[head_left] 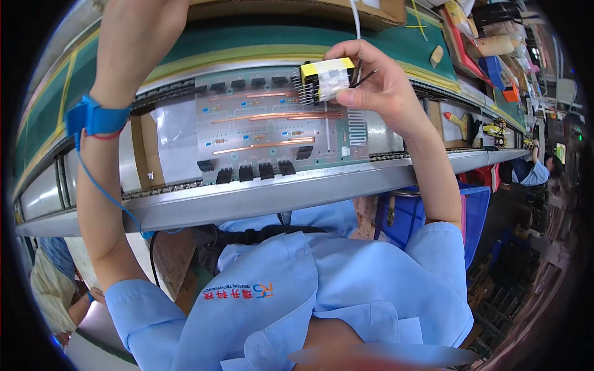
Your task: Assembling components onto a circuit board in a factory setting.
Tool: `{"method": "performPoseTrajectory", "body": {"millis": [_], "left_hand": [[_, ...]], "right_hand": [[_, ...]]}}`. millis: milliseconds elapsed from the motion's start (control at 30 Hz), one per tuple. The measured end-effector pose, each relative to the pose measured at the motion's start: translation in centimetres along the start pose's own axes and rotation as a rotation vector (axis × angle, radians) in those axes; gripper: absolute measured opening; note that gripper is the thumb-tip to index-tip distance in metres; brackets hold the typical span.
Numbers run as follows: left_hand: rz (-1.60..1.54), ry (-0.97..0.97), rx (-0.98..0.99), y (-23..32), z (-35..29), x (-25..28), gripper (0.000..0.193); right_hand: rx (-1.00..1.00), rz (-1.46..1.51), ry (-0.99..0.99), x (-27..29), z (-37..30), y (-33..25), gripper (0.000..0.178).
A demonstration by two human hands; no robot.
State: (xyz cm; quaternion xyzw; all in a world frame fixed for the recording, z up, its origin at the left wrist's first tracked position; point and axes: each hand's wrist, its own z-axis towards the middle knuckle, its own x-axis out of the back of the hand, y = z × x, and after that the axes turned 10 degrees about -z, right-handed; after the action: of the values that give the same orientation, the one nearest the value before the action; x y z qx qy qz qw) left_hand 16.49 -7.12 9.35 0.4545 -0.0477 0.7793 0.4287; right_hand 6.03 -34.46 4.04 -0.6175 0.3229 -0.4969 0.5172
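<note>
In my right hand (377, 80) is a transformer (328, 79) with yellow tape, a white wrapped side, dark leads and a row of metal pins facing left. Thumb and fingers pinch it from the right. It is held over the upper right part of a circuit board (272, 133). Copper strips, small resistors and black components sit on that board, which lies across the conveyor rails. My left hand (145, 28) reaches up to the top edge beside a cardboard box, its fingers out of the picture. A blue wrist strap (106, 117) circles that wrist.
A metal rail (272, 201) runs along the near side. The cardboard box (297, 13) stands beyond the green conveyor surface (247, 37). Blue bins (473, 216) stand below at the right, and mixed parts lie farther right. Other people work at far right and lower left.
</note>
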Motion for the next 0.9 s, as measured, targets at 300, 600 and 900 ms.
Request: {"method": "performPoseTrajectory", "body": {"millis": [300,600,900], "left_hand": [[-0.81,-0.24,0.422,-2.8,-7.6,3.1,0.059],[-0.99,-0.346,0.6,-1.2,-9.5,0.4,0.05],[-1.07,-0.304,0.516,0.3,-10.6,-0.2,0.04]], "right_hand": [[0.035,-0.053,0.018,-0.9,0.6,0.5,0.044],[-0.162,0.034,0.062,-0.6,-0.9,0.0,0.044],[-0.151,-0.022,0.078,-1.0,-2.0,-0.2,0.045]]}}
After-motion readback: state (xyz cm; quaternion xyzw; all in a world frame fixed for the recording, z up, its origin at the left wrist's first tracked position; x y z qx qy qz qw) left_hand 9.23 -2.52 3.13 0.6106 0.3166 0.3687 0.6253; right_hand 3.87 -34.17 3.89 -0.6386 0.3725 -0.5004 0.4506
